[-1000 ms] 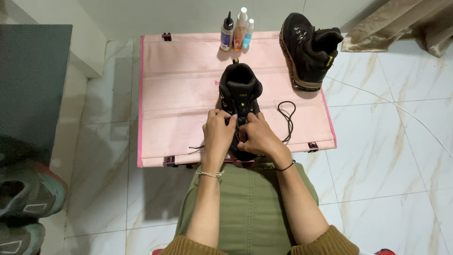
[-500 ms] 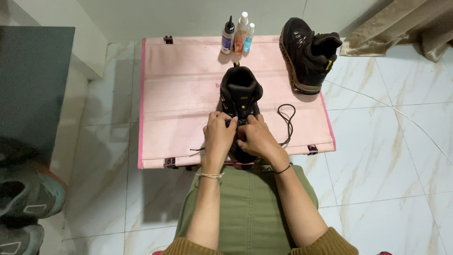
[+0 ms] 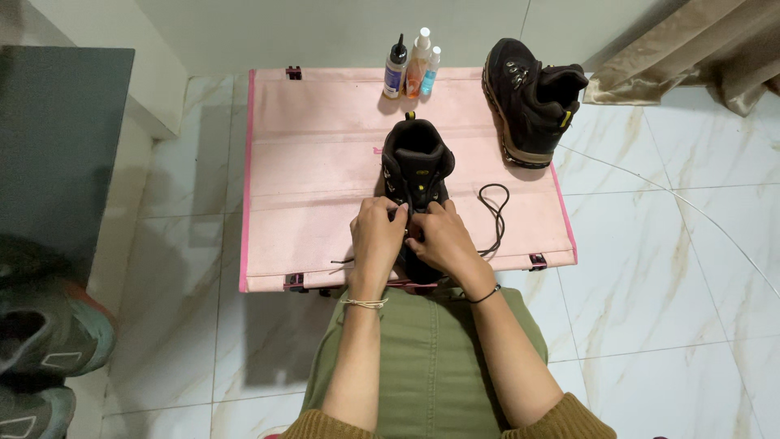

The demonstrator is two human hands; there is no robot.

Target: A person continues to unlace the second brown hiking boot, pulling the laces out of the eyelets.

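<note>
A black ankle boot [image 3: 417, 162] stands upright on a low pink folding table [image 3: 309, 162], its toe toward me. Both my hands work at its front lacing. My left hand [image 3: 377, 236] pinches the black shoelace [image 3: 492, 213] at the boot's left eyelets. My right hand [image 3: 437, 240] grips the lace on the right side, fingers closed against the tongue. A loose loop of the lace trails over the table to the right of the boot. A short lace end shows left of my left wrist.
A second black boot [image 3: 532, 102] lies at the table's far right corner. Three small bottles [image 3: 412, 65] stand at the far edge. Sneakers [image 3: 41, 341] sit on the marble floor at the left, beside a dark cabinet [image 3: 57, 146]. A beige curtain [image 3: 699, 49] hangs at the right.
My hands have stayed on the boot's laces with only small finger movements. The view has shifted slightly.
</note>
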